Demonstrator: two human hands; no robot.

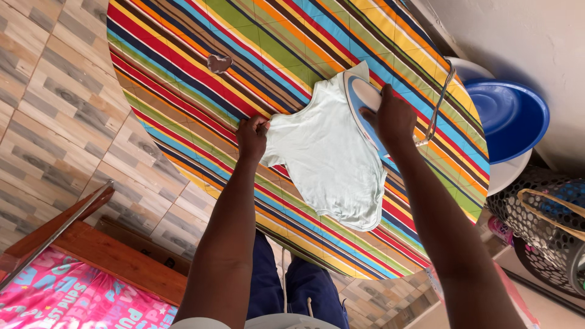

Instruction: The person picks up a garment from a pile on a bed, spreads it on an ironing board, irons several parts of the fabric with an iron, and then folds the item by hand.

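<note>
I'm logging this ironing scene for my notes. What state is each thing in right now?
Pale mint cotton T-shirt: spread flat on the striped cloth, hem rumpled.
Blue and white iron: soleplate down on the shirt's upper part.
Right hand: closed on the iron's handle.
Left hand: pinching the shirt's sleeve edge.
Multicoloured striped cloth: laid over the table, one hole showing.
Blue plastic basin: stacked in a white one.

Both arms outstretched, hands seemingly clenched

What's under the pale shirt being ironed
The pale shirt lies on a striped cloth covering the ironing surface; the surface itself is hidden.
</note>
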